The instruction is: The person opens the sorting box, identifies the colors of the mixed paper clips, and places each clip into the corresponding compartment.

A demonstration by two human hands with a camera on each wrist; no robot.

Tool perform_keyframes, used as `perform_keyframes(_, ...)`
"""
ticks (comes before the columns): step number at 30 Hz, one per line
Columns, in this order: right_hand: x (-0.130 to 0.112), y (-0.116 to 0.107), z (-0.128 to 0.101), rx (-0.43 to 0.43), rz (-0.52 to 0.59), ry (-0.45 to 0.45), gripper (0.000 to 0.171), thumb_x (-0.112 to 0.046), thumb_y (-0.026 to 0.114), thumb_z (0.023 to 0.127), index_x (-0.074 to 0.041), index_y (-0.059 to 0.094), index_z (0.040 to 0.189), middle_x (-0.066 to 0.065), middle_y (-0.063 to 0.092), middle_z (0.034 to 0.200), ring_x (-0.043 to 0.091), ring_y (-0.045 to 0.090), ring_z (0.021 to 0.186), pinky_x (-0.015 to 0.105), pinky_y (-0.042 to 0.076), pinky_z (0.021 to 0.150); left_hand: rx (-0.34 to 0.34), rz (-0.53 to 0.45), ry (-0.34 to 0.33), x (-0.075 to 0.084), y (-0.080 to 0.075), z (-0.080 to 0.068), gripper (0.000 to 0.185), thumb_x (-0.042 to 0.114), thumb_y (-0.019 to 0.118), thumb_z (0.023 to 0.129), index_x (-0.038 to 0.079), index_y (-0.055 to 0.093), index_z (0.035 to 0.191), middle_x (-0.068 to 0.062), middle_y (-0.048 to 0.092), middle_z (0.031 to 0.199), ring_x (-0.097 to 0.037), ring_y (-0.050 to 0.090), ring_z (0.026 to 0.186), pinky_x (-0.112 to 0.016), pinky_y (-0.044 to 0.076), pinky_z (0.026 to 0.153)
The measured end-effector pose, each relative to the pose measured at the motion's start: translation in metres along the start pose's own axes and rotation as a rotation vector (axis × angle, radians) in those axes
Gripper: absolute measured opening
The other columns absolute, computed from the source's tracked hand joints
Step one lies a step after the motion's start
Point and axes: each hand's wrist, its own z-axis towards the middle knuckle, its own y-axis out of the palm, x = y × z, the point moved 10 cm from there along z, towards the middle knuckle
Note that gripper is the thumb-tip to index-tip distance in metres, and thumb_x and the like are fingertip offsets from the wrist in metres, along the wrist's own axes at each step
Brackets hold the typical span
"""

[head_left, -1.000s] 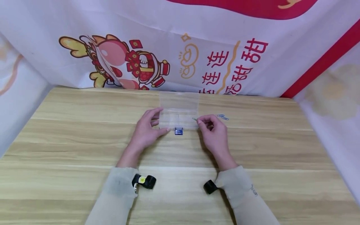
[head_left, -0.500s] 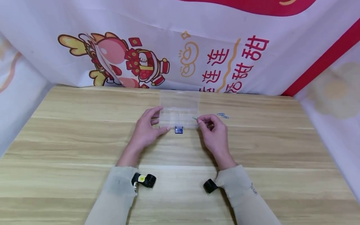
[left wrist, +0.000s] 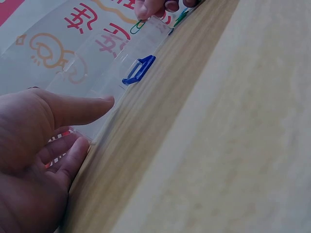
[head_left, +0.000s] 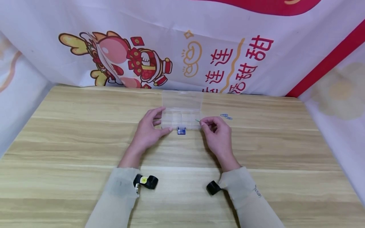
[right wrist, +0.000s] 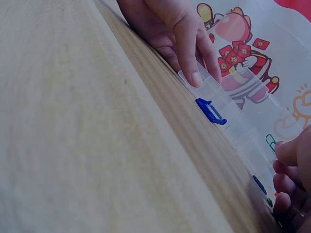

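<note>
A clear plastic compartment box (head_left: pixel 176 118) with its lid raised stands near the table's back edge, its blue latch (head_left: pixel 181 130) hanging at the front. My left hand (head_left: pixel 149 130) grips the box's left end, thumb at the front edge and fingers round the side. Between thumb and forefinger, my right hand (head_left: pixel 218 134) pinches a green paper clip (right wrist: pixel 270 142) above the right-hand compartments. Part of that clip is covered by the fingertips. The left wrist view also has the latch (left wrist: pixel 139 70) and the clip (left wrist: pixel 137 27).
Two blue paper clips (head_left: pixel 226 116) lie on the wooden table (head_left: pixel 182 196), right of the box. A small green item (left wrist: pixel 181 18) is partly hidden below the right hand in the left wrist view. A printed cloth (head_left: pixel 171 63) hangs behind the table's back edge.
Both hands keep their hold with almost no movement. The head view has shifted slightly, so the box sits a little higher in it.
</note>
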Motion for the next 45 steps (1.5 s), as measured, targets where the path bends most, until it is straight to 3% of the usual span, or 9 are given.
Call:
perform_keyframes(18, 0.009, 0.005, -0.008, -0.018, 0.006, 0.037, 0.008, -0.018, 0.077, 0.101, -0.012, 0.078, 0.107, 0.005, 0.073, 0.103, 0.019, 0.062, 0.091, 0.026, 0.053, 0.077, -0.015, 0.004, -0.013, -0.006, 0.002, -0.007, 0.084, 0.008, 0.087, 0.090, 0.019, 0.047, 0.163, -0.012, 0.053, 0.157, -0.034, 0.059, 0.140, -0.044, 0.052, 0.122)
perform_keyframes(29, -0.010, -0.015, 0.007, 0.093, 0.071, -0.141, 0.008, -0.014, 0.079, 0.098, -0.007, 0.080, 0.102, 0.009, 0.074, 0.096, 0.016, 0.063, 0.085, 0.022, 0.052, 0.074, 0.019, 0.019, 0.037, 0.006, -0.006, 0.005, 0.084, 0.011, 0.088, 0.090, 0.018, 0.048, 0.162, -0.012, 0.054, 0.155, -0.033, 0.061, 0.138, -0.042, 0.053, 0.121)
perform_keyframes(33, 0.004, -0.036, 0.010, 0.157, 0.107, -0.106, 0.009, -0.014, 0.080, 0.096, -0.007, 0.081, 0.102, 0.006, 0.075, 0.095, 0.012, 0.063, 0.085, 0.022, 0.052, 0.074, 0.010, 0.009, 0.026, 0.004, -0.003, 0.006, 0.083, 0.011, 0.088, 0.090, 0.019, 0.048, 0.163, -0.010, 0.054, 0.155, -0.032, 0.061, 0.138, -0.041, 0.053, 0.121)
perform_keyframes(39, 0.038, -0.072, 0.013, 0.245, 0.089, 0.025, 0.014, -0.018, 0.082, 0.096, -0.007, 0.082, 0.104, -0.014, 0.070, 0.085, 0.009, 0.062, 0.081, 0.018, 0.050, 0.070, 0.003, -0.001, 0.021, 0.001, 0.000, 0.004, 0.084, 0.009, 0.088, 0.090, 0.019, 0.048, 0.163, -0.011, 0.054, 0.155, -0.032, 0.059, 0.139, -0.041, 0.052, 0.121)
perform_keyframes(45, 0.048, -0.075, 0.015, 0.189, 0.017, 0.096, 0.017, -0.022, 0.081, 0.097, -0.008, 0.082, 0.106, -0.016, 0.070, 0.088, 0.008, 0.061, 0.083, 0.016, 0.050, 0.071, 0.003, -0.002, 0.026, 0.001, -0.001, 0.003, 0.083, 0.009, 0.087, 0.090, 0.019, 0.047, 0.163, -0.011, 0.054, 0.156, -0.032, 0.059, 0.139, -0.042, 0.053, 0.121)
